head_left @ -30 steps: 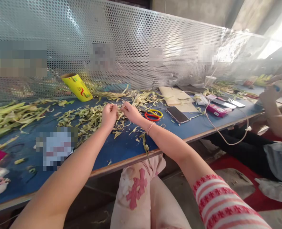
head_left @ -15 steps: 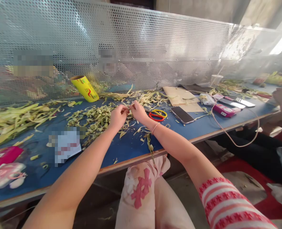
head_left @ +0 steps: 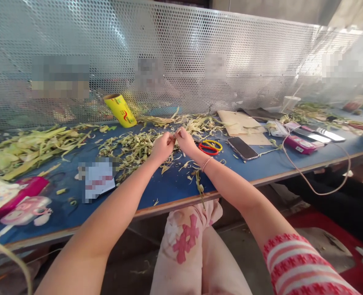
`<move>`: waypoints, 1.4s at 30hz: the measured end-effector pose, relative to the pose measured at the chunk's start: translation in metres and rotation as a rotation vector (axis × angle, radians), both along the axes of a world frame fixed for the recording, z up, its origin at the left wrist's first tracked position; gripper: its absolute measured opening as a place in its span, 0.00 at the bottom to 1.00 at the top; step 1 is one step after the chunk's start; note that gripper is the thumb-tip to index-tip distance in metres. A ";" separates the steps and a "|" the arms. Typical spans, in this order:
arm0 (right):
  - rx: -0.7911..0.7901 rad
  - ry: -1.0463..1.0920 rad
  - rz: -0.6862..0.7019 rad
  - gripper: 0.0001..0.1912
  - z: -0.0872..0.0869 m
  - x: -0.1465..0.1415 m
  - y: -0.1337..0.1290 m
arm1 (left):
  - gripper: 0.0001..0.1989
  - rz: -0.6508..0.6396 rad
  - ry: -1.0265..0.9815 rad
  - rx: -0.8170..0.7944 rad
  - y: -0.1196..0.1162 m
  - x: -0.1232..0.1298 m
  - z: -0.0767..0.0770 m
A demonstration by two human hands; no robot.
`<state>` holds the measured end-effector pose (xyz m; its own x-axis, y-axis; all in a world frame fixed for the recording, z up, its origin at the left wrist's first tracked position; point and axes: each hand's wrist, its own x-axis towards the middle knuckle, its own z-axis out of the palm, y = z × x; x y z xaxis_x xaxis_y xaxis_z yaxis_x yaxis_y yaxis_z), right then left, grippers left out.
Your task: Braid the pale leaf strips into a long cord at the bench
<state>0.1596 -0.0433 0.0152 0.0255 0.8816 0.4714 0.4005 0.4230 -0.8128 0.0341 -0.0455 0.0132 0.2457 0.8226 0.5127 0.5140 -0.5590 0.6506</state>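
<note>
My left hand (head_left: 163,146) and my right hand (head_left: 184,140) meet above the blue table (head_left: 157,188), fingertips pinched close together. Whatever lies between the fingers is too small to make out. Beneath and behind them spreads a heap of pale green plant strips (head_left: 132,147), dry and curled. Scissors with red and yellow handles (head_left: 210,146) lie just right of my right hand, their blades hidden. A few loose scraps (head_left: 200,184) hang near the table's front edge, below my right wrist.
A perforated metal screen (head_left: 184,61) runs along the back. Longer leaves (head_left: 43,149) are piled at left, near a yellow tube (head_left: 121,110) and a pink pouch (head_left: 30,190). On the right lie a phone (head_left: 243,148), cardboard (head_left: 243,127), a pink box (head_left: 302,144) and a looping cable (head_left: 315,191).
The whole scene has shifted slightly rightward in view as the head turned left. Both hands stay together over the plant heap, fingers still pinched.
</note>
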 end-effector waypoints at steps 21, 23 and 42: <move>-0.174 0.588 0.301 0.10 0.004 -0.007 -0.008 | 0.08 -0.160 -0.490 -0.207 -0.009 0.013 0.003; -0.163 0.567 0.330 0.11 0.004 -0.007 -0.008 | 0.08 -0.226 -0.710 -0.427 -0.011 0.016 0.006; -0.007 0.349 0.282 0.11 -0.007 -0.010 -0.004 | 0.15 0.117 -0.446 -0.006 -0.007 0.010 0.001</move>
